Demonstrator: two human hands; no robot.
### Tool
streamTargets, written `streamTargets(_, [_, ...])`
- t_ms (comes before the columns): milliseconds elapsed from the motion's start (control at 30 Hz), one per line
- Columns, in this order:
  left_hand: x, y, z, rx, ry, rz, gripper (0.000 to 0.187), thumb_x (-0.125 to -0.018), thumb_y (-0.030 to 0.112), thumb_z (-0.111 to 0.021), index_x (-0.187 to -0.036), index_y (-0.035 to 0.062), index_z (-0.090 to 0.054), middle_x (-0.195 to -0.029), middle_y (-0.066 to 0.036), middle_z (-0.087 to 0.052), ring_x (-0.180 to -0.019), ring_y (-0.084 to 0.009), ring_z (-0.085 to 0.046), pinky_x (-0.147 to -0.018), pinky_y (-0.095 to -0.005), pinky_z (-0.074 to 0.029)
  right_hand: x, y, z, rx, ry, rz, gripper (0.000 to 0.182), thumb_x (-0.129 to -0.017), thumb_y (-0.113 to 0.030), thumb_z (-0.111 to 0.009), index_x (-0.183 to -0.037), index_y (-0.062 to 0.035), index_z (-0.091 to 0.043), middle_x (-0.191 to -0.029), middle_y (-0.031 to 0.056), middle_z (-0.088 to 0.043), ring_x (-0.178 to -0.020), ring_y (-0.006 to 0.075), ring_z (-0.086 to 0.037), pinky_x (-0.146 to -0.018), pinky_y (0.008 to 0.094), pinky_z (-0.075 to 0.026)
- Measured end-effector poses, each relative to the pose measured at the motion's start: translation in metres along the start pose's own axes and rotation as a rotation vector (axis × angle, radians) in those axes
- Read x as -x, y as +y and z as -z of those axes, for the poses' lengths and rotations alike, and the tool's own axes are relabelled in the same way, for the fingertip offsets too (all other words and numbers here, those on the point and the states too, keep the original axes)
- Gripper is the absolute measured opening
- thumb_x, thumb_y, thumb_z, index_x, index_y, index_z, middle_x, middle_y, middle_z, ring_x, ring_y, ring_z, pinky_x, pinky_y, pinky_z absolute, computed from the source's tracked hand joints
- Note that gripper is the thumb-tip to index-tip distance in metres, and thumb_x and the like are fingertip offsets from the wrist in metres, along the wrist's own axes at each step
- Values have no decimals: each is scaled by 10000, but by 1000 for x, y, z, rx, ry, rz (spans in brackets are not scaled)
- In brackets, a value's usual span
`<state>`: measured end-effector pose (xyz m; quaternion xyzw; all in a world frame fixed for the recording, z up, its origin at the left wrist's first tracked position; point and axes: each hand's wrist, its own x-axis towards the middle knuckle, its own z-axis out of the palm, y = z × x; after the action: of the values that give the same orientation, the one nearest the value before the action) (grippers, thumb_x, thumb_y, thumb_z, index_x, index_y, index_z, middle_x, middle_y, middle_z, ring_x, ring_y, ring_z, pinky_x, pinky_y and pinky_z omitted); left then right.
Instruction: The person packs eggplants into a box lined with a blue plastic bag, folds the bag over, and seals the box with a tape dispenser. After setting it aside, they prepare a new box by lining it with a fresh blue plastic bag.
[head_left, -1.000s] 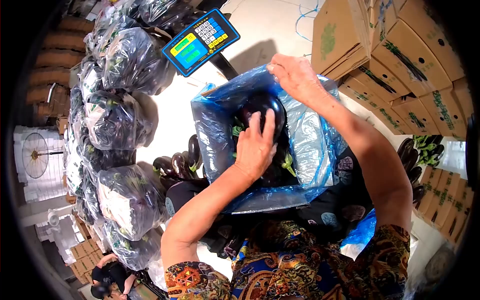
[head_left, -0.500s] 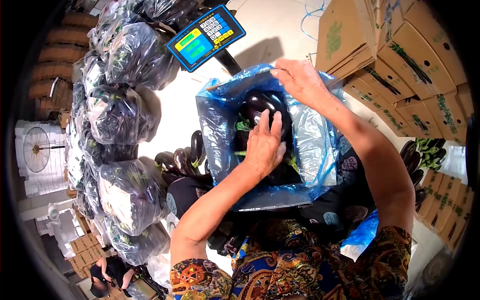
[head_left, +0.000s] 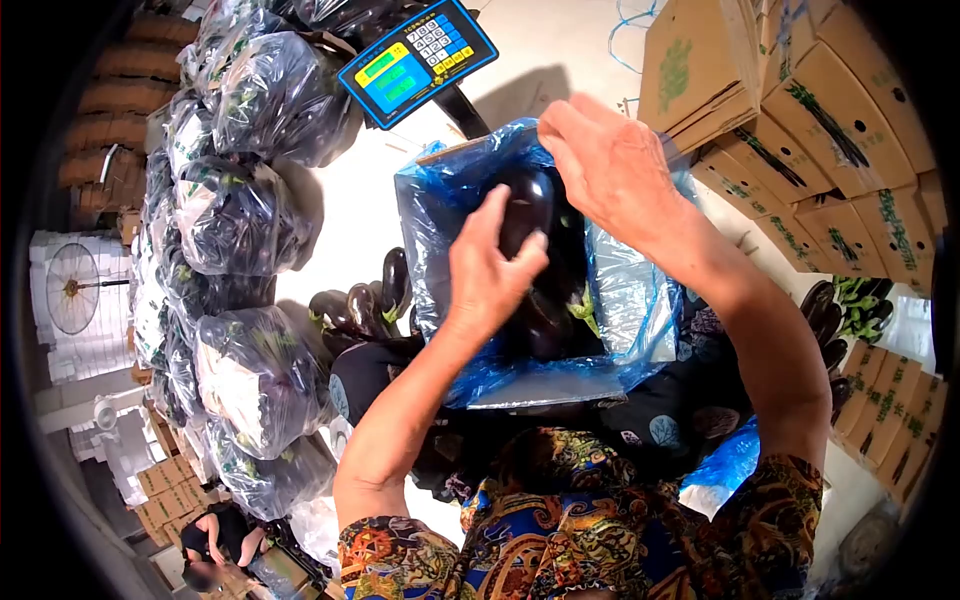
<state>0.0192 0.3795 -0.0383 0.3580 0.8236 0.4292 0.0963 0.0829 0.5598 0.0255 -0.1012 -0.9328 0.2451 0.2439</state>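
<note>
A cardboard box lined with blue plastic film (head_left: 430, 262) stands in front of me, with several dark purple eggplants inside. My left hand (head_left: 487, 270) reaches into it, its thumb and fingers apart at the sides of a glossy eggplant (head_left: 528, 205) near the far wall. Lower in the box, another eggplant (head_left: 545, 325) lies close to a green stem cap (head_left: 583, 310). My right hand (head_left: 612, 165) is over the far rim of the box, with its fingers bent toward the film's edge; motion smears the fingertips.
A scale display (head_left: 418, 62) stands beyond the box. Filled plastic bags (head_left: 240, 215) line the left side, and loose eggplants (head_left: 362, 308) lie on the floor. Printed cartons (head_left: 840, 120) are stacked at right. Another person (head_left: 225, 540) is at the lower left.
My left hand has shifted left and down a little, its thumb and fingers spreading apart. The upper eggplant now shows more fully. My right hand has moved slightly at the far rim.
</note>
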Motion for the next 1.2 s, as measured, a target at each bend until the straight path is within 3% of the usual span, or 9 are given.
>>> streamTargets(133, [-2,3,35,237,101,230,606,-799,207,-720,-1318,-21,-506,-1157,-160,-643,-1026,-205,-613,-918,-319,-476,12,-3,-15,151,-575,-52,186,-889,-224,-568,-812,-79,-655,-701,175,-645,-714,381,-658,-630,439,-548])
streamTargets(233, [4,14,51,654,95,437,559,-888,197,-621,-1373,-10,-437,-1069,-158,-644,-904,-190,-660,-790,-288,-532,27,-8,-45,139,-890,-149,218,-817,-147,-605,-967,-7,-678,-998,225,-659,-953,378,-654,-813,451,-543])
streamTargets(300, [8,18,51,835,139,451,532,-918,208,-547,-1384,5,-392,-995,-137,-641,-793,-186,-662,-714,-283,-545,46,8,-84,104,-897,-99,287,-817,-124,-588,-1075,-4,-625,-1110,226,-605,-1052,384,-602,-884,451,-511])
streamTargets(500, [16,10,36,909,347,512,632,-875,274,-693,-1365,11,-394,-984,-118,-604,-749,-173,-636,-650,-284,-536,17,19,-126,92,-785,-251,409,-821,-142,-577,-1219,-51,-556,-1266,230,-484,-1088,401,-537,-932,478,-465])
streamTargets(600, [15,0,44,961,370,539,573,-867,226,-694,-1328,16,-427,-1003,-113,-601,-757,-181,-639,-652,-280,-539,24,20,-139,410,-773,35,502,-826,-195,-584,-1317,-123,-507,-1269,209,-495,-1116,409,-538,-941,497,-454])
streamTargets(700, [16,2,53,1009,407,537,516,-884,224,-658,-1299,8,-441,-1012,-117,-607,-770,-191,-648,-672,-283,-540,12,23,-150,300,-900,-245,552,-851,-278,-587,-1368,-133,-458,-1310,222,-471,-1131,437,-532,-956,545,-426])
streamTargets(833, [17,-4,49,1026,385,543,518,-893,211,-642,-1320,15,-423,-1053,-114,-610,-798,-192,-657,-710,-271,-536,6,30,-159,98,-722,-502,520,-845,-290,-586,-1338,-179,-464,-1261,232,-514,-1174,442,-513,-982,509,-429])
streamTargets(1100, [16,-9,43,1002,393,564,405,-926,234,-600,-1259,40,-477,-1004,-102,-632,-791,-198,-673,-678,-270,-536,-4,40,-155,89,-691,-369,459,-779,-242,-555,-1221,-117,-567,-1059,238,-655,-1026,405,-622,-909,475,-498])
streamTargets(1200, [19,-7,45,1015,402,567,408,-927,230,-598,-1262,35,-470,-1012,-103,-625,-799,-197,-668,-684,-269,-537,-3,49,-144,71,-771,-377,519,-825,-274,-554,-1323,-143,-490,-1046,269,-640,-1041,424,-600,-928,461,-478])
